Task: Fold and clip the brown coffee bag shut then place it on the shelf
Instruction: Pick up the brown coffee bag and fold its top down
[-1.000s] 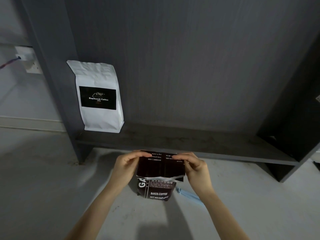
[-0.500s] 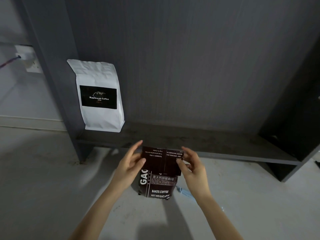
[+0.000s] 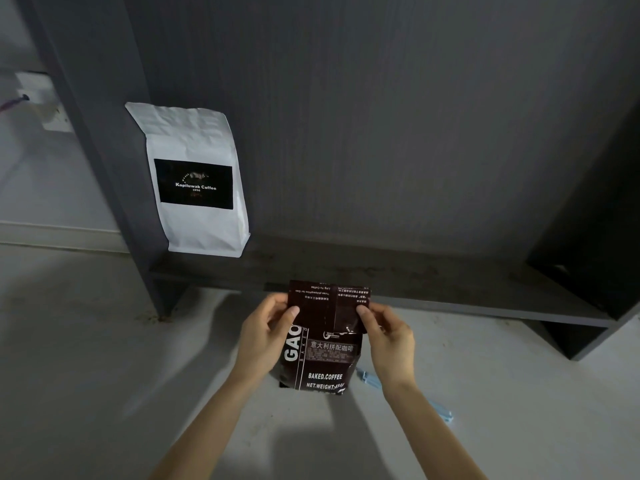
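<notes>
Standing beyond the fingertips, the dark shelf (image 3: 433,289) runs wide across the view, its long board bare apart from a white coffee bag (image 3: 197,181) leaning upright at the far left, well away from both hands. That free stretch is where the brown coffee bag (image 3: 322,351) should end up, but it is not there yet: it stands on the pale floor (image 3: 86,375) just in front of the shelf edge, gripped between the two hands.

Its top flap is turned down toward the person, printed side showing upside down. The left hand (image 3: 263,341) pinches the flap's left edge, thumb in front and fingers curled behind; the right hand (image 3: 391,337) pinches the right edge the same way. Both are closed narrowly on the flap, not spread.

The fold looks uneven — the right part of the flap hangs lower than the left, with a crumpled corner under the right thumb. Stiff foil of this kind probably springs back, so easing either pinch could let the flap reopen.

The blue clip (image 3: 372,379) lies on the floor behind the right wrist, partly hidden by the forearm. Reaching it likely means freeing the right hand — leaving one hand to hold the fold, which may slip or tip the bag.
</notes>
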`<state>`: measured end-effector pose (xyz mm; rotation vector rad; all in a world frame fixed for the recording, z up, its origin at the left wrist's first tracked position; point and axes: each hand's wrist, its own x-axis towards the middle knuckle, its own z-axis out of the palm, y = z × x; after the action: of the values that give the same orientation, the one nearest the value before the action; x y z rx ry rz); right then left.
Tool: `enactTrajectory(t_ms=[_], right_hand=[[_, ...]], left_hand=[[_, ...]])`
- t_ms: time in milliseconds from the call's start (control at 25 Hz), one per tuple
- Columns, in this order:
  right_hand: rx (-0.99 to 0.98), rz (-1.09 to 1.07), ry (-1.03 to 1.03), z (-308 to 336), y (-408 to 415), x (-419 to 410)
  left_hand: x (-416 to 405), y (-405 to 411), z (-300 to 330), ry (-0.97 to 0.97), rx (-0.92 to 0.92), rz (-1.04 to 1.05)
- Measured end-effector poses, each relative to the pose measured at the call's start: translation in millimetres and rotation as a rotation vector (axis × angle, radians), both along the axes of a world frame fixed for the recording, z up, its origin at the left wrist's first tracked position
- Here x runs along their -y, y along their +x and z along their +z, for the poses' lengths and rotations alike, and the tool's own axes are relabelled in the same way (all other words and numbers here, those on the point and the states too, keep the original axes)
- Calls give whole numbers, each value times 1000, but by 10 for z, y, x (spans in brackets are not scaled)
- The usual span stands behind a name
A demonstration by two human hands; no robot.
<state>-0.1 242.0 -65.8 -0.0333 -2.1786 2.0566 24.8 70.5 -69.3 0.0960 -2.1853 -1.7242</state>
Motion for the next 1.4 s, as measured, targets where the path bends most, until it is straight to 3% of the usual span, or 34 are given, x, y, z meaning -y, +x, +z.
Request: enactTrajectory(t_ms=[360, 480, 680, 960, 1200, 1400], right_hand=[[53, 77, 60, -185, -17, -62], [52, 26, 100, -156, -69, -23], [59, -59, 150, -138, -266, 101], [-90, -126, 362, -194, -352, 171], [-16, -45, 335, -129, -248, 108], [35, 73, 338, -33, -71, -181]], left_hand=[[-115, -31, -143, 129, -9, 25], [-62, -94, -176, 72, 37, 19], [-86, -286, -172, -59, 80, 226], [-123, -344, -148, -78, 39, 338], [-101, -258, -100, 11, 55, 311], [-41, -160, -16, -109, 18, 283]])
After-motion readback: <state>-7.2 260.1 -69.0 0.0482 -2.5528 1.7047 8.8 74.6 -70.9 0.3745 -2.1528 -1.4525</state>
